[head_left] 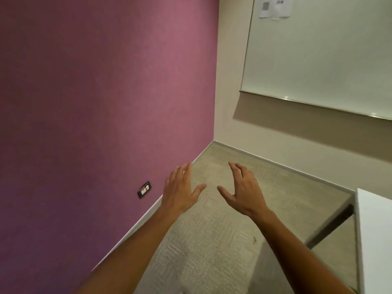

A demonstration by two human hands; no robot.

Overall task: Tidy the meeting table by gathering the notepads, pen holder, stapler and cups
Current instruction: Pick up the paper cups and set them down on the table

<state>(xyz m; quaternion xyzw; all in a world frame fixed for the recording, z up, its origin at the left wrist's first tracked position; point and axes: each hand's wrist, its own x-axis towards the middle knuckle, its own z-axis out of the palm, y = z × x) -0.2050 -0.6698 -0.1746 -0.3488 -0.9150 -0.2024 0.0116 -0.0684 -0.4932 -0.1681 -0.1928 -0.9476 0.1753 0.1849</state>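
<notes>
My left hand [181,188] and my right hand [244,190] are stretched out in front of me over the carpet, side by side, backs up, fingers spread and relaxed. Neither hand holds or touches anything. Only a white corner of the meeting table [374,236] shows at the right edge, to the right of my right forearm. No notepads, pen holder, stapler or cups are in view.
A purple wall [101,102] with a black wall socket [144,189] runs along the left. A whiteboard [318,52] hangs on the beige wall at the right. Grey-beige carpet [212,240] covers the floor between the walls and the table.
</notes>
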